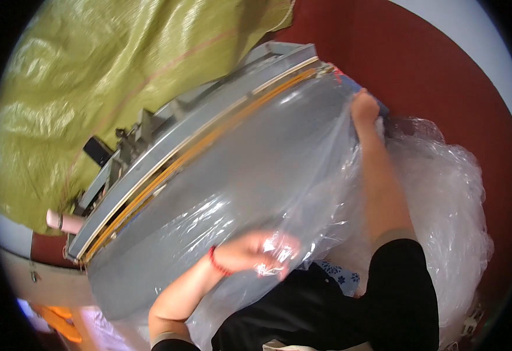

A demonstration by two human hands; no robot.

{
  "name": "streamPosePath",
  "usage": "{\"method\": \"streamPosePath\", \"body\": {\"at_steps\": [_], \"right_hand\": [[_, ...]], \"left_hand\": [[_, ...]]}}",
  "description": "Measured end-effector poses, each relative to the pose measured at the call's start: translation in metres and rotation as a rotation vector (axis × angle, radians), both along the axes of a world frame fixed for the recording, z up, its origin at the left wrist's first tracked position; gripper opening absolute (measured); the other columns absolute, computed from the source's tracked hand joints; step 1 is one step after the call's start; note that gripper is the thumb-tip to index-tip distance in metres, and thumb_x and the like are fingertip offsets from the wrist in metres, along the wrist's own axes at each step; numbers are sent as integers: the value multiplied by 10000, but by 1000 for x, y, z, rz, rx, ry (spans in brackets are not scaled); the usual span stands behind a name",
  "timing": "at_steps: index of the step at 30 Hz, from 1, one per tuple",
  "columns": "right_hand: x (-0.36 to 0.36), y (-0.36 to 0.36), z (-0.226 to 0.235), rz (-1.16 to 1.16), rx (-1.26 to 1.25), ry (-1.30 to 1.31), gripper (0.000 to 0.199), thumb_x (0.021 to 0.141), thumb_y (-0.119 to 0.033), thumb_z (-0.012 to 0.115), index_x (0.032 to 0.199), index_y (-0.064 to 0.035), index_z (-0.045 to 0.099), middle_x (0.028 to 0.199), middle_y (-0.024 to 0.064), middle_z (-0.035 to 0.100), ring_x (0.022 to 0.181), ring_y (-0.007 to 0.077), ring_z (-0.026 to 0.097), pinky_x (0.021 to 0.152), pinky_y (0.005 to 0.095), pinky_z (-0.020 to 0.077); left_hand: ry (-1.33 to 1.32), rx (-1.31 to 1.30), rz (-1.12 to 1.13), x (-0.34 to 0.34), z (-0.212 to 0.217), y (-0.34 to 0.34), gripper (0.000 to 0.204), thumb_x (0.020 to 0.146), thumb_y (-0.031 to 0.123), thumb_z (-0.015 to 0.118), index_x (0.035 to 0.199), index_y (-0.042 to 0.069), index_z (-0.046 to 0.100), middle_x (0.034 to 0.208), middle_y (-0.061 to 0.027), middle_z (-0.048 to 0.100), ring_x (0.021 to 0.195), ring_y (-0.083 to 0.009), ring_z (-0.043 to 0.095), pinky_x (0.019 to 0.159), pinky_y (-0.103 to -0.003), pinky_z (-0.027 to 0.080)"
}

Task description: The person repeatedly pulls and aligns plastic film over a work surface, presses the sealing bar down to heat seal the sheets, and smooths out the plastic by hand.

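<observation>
Two grips are recorded. The right grip (365, 108), at 2 o'clock, is closed on one sheet of clear film (326, 193) near the far right corner of one grey tabletop (256, 152). The left grip (262, 251), at 6 o'clock, is blurred and overlaid by glare from the film; whether it is closed on the film cannot be told. One red bracelet (218, 262) is worn at the left wrist, toward 7 o'clock.

The film is found spread at the centre, over the tabletop, with bright creases running toward 2 o'clock. One large heap of loose clear plastic (443, 193) is noted at 3 o'clock, just beside the right forearm.

The tabletop is bordered from 8 to 1 o'clock by one long grey metal frame (191, 130), along which orange-yellow strips (209, 140) are seen. One black block-shaped object (97, 151) is noted beyond the frame at 9 o'clock, and one pink cylinder (63, 222) between 8 and 9.

Farther out, one yellow-green woven sheet (133, 70) is draped at 10 to 11 o'clock. Red floor (443, 76) is exposed at 2 o'clock.
</observation>
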State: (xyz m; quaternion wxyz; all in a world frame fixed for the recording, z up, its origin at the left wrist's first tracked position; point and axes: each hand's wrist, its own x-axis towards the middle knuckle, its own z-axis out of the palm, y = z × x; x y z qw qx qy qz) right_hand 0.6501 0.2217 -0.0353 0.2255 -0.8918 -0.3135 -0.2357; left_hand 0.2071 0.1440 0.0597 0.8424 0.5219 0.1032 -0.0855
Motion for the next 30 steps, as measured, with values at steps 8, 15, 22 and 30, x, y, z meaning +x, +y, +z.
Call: {"method": "streamPosePath", "body": {"at_steps": [8,15,22,30], "right_hand": [[18,4,0,-87,-167,65,303,829,-312,428,938,-76,581,878,143,616,827,309,598,677,422,476],[8,0,0,-18,-244,101,301,852,-329,401,1005,-91,503,952,173,581,893,367,549,697,466,437],[11,-2,8,-28,-255,149,308,861,-338,383,1017,-100,501,981,156,575,909,370,535,721,464,425],[15,-1,2,-20,-264,140,338,858,-366,373,1057,-123,499,1018,140,567,937,360,525,736,458,423]], "left_hand": [[285,355,758,-341,1,-70,398,614,-16,707,971,24,535,934,-42,535,821,-123,516,708,-246,425],[790,959,1562,-530,107,-108,271,644,9,593,895,50,500,794,1,527,732,-100,512,632,-207,398],[833,1894,816,-363,5,-53,484,745,241,594,1166,42,461,1265,-156,389,1193,-367,313,967,-414,287],[1021,1778,980,-415,-53,-34,492,755,265,565,1192,75,446,1257,-130,408,1136,-318,394,910,-401,352]]}}
